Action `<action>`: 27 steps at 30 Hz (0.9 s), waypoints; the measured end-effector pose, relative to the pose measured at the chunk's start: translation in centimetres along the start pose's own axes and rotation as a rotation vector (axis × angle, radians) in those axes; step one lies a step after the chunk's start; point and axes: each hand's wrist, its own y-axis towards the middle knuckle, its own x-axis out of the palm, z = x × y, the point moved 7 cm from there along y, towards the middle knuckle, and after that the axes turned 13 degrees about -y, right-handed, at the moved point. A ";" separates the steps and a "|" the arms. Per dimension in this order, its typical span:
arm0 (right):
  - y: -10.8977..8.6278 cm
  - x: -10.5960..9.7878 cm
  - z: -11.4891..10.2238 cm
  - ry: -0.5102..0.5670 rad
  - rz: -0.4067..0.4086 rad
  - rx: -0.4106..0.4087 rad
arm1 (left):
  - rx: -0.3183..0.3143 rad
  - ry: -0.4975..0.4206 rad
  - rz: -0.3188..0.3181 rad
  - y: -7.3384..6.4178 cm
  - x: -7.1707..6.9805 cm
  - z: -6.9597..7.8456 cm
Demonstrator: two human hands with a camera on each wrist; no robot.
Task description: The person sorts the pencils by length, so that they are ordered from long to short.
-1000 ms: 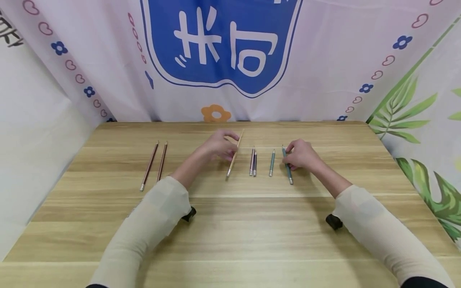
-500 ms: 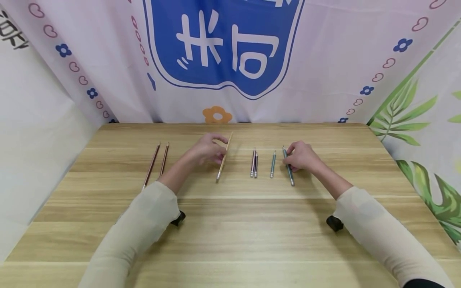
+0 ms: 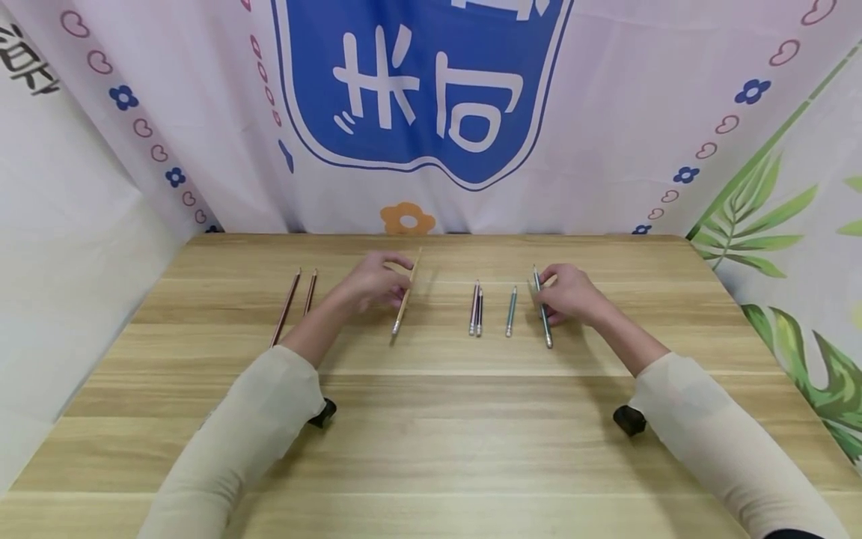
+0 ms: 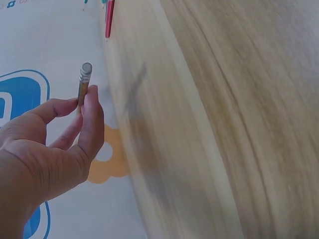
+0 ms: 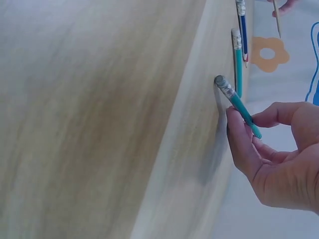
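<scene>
My left hand (image 3: 377,283) pinches a yellow pencil (image 3: 406,296) above the table; its metal-banded eraser end (image 4: 85,70) tops the grip in the left wrist view. On the right side, my right hand (image 3: 568,292) grips a teal pencil (image 3: 544,318) between thumb and fingers, raised slightly at its far end. Just left of that lies a second teal pencil (image 3: 512,311), flat on the wood. Two short pencils lie nearly touching in the middle, one pinkish (image 3: 474,308) and one dark (image 3: 480,313).
Two dark red pencils, a longer one (image 3: 286,308) and another (image 3: 310,290), lie at the left, partly behind the left forearm. A wooden table (image 3: 431,434) bears everything. At its far edge hangs a printed curtain (image 3: 606,150).
The left hand has carried the yellow pencil leftward, away from the middle pencils. The right hand has lifted the teal pencil slightly, staying almost in the same spot.
</scene>
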 end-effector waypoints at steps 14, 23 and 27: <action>-0.3 -0.4 -1.1 0.105 0.011 -0.052 | -0.009 0.004 -0.003 -0.4 -1.0 -0.1; -0.4 0.1 -2.0 0.176 -0.015 -0.090 | -0.018 0.038 0.000 -1.0 -1.7 0.0; -0.4 0.4 -2.4 0.200 -0.027 -0.114 | -0.017 0.042 0.002 -1.1 -2.1 -0.1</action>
